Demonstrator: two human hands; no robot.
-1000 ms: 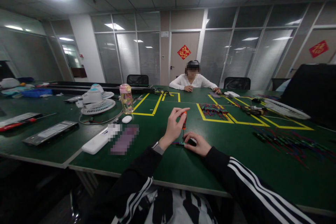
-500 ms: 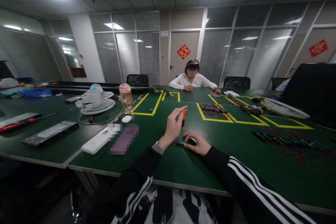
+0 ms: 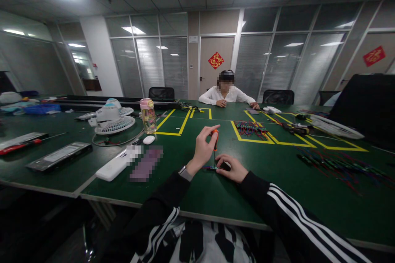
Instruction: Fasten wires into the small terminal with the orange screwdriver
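Observation:
My left hand (image 3: 204, 147) is closed around the orange and black handle of a screwdriver (image 3: 215, 144), which stands upright with its shaft pointing down. The tip meets a small green circuit board (image 3: 211, 168) with thin coloured wires, lying on the green table. My right hand (image 3: 232, 168) pinches the board's right end between thumb and fingers, low over the table. Its fingers partly hide the board, so the exact contact of the tip cannot be made out.
Several wired boards lie in a bundle (image 3: 251, 130) inside yellow tape and in another pile (image 3: 336, 166) at right. Left are a white power strip-like box (image 3: 112, 167), a bottle (image 3: 148, 116), a small fan (image 3: 115, 119) and a hard drive (image 3: 60, 155). Across the table sits a person (image 3: 226, 92).
Almost nothing differs. My hands, the screwdriver and the board keep their places; the person opposite has tilted their head slightly.

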